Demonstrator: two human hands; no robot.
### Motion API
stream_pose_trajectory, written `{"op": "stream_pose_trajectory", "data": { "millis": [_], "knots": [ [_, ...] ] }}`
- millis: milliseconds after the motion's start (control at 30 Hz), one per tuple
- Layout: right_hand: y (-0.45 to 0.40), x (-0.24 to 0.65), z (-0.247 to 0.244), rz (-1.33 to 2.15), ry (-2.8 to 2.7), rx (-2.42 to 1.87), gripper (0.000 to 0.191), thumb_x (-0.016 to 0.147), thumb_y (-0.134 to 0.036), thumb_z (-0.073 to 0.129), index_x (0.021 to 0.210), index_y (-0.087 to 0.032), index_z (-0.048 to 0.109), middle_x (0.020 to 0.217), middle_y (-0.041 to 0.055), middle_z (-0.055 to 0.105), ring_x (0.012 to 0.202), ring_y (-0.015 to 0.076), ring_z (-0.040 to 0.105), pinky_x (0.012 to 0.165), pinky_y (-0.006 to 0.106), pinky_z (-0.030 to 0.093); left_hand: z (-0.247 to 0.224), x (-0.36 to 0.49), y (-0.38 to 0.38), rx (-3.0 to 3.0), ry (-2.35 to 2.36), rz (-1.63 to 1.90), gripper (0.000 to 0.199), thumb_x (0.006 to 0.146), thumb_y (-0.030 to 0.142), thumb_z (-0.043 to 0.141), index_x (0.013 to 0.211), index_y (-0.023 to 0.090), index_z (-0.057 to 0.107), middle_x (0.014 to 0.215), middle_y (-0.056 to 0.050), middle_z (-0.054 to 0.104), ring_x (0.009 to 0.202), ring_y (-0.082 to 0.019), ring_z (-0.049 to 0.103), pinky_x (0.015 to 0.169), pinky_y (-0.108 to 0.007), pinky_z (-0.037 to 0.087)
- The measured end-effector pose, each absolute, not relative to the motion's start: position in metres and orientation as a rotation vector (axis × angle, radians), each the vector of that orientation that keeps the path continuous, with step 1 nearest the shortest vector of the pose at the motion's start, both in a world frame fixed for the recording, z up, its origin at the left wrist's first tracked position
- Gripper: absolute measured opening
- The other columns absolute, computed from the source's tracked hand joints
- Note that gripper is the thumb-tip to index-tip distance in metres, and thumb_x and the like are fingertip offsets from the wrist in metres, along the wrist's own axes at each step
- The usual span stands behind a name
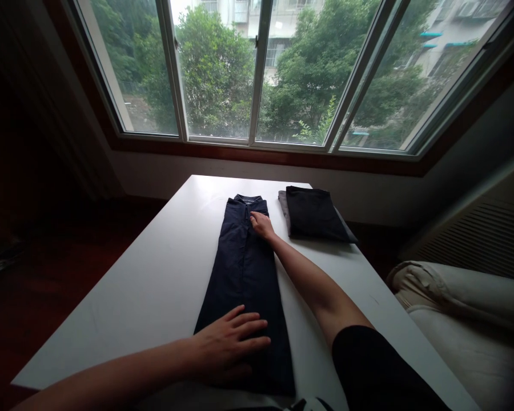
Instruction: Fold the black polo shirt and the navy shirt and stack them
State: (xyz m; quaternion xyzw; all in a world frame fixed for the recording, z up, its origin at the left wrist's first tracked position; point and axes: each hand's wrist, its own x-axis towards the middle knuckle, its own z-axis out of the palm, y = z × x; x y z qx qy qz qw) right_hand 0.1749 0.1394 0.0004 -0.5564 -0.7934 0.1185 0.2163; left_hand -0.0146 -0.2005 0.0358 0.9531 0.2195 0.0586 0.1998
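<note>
A dark navy garment, which looks like trousers (pixel 235 257), lies lengthwise on the white table (pixel 154 274), its waistband at the far end. Across its near part my left hand (pixel 231 342) rests with the fingers spread. Near the waistband, on the right side, my right hand (pixel 261 224) touches the cloth with its fingers bent together. Whether those fingertips pinch any fabric is too small to tell.
Folded black and grey clothes (pixel 314 214) are stacked at the table's far right corner. Beyond the table is a wide window (pixel 252 142). A beige cushioned seat (pixel 462 308) stands to the right, and dark red floor (pixel 89 257) shows on the left.
</note>
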Motion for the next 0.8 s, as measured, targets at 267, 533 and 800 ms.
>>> {"op": "stream_pose_trajectory", "data": {
  "millis": [267,533,800],
  "knots": [
    [0.017,0.266,-0.005,0.356,-2.373,-1.045,0.035,0.1,-0.028,0.052,0.131,-0.027,0.069,0.141,0.0087,0.063,0.131,0.0258,0.059,0.114,0.046,0.048,0.018,-0.089,-0.152,2.691,0.995,0.338,0.072,0.088,0.008,0.051,0.157,0.027,0.044,0.165,-0.007,0.04,0.153,-0.028,0.036,0.128,-0.053,0.028],
    [-0.131,0.321,0.007,0.451,-2.675,-0.847,0.064,0.094,-0.033,0.067,0.155,-0.032,0.048,0.165,0.0105,0.038,0.154,0.0308,0.034,0.126,0.057,0.03,0.031,-0.113,-0.181,2.767,0.758,0.143,0.078,0.096,0.025,0.056,0.167,0.032,0.025,0.174,-0.005,0.02,0.159,-0.03,0.021,0.131,-0.054,0.01],
    [-0.172,0.307,0.028,0.683,-2.849,-0.495,0.077,0.084,-0.041,0.076,0.156,-0.034,0.049,0.165,0.0081,0.04,0.155,0.0321,0.032,0.129,0.058,0.017,0.059,-0.117,-0.198,2.725,0.496,0.044,0.084,0.09,0.045,0.072,0.164,0.036,0.033,0.172,-0.004,0.027,0.157,-0.032,0.028,0.131,-0.052,0.012]
  ]
}}
